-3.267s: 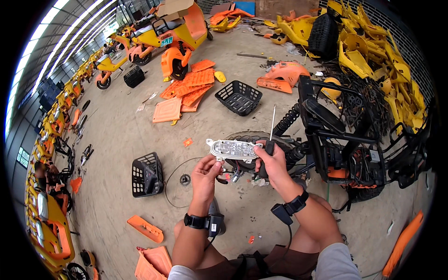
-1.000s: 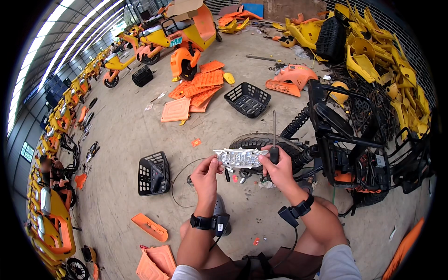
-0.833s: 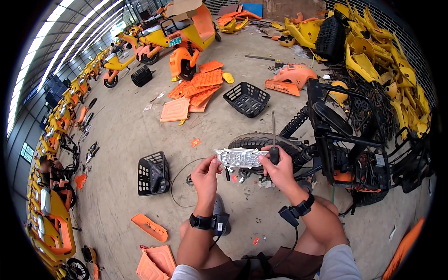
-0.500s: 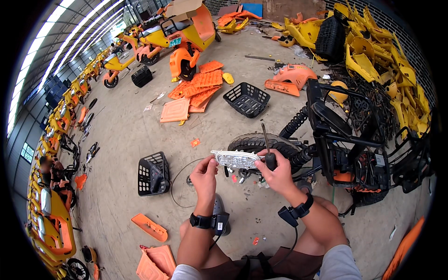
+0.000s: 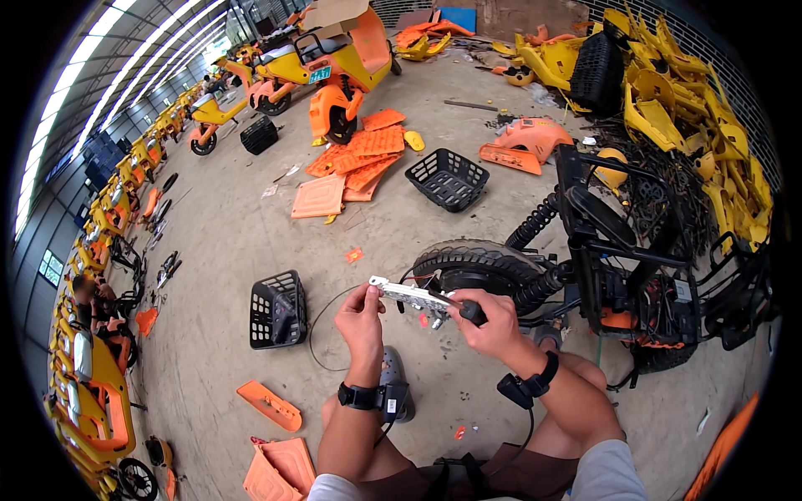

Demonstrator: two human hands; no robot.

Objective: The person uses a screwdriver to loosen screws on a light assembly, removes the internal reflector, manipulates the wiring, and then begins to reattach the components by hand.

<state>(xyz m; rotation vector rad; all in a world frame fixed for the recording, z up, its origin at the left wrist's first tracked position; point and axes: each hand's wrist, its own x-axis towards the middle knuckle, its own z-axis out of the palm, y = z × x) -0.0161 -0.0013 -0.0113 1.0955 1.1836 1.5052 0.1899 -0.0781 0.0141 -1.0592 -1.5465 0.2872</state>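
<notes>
Between my two hands is a white-framed light unit [image 5: 407, 292], tilted so its narrow edge shows and its clear lens is mostly turned away. My left hand [image 5: 360, 321] pinches its left end between thumb and fingers. My right hand [image 5: 491, 324] is closed round a screwdriver [image 5: 473, 313] with a black handle, its shaft pointing left along the light's right end. The right thumb is also at that end of the light; exactly how it touches is hard to see. Just beyond the hands lies the rear wheel [image 5: 476, 263] of a stripped scooter.
The stripped black scooter frame [image 5: 631, 246] stands close on my right. A black basket [image 5: 278, 309] lies left, another black basket [image 5: 449, 179] ahead. Orange panels [image 5: 359, 159] are stacked farther off. Yellow panels [image 5: 652, 92] are heaped at the far right.
The light has turned from lens facing me to edge-on. The screwdriver has swung from pointing up and away to lying leftward against the light's right end.
</notes>
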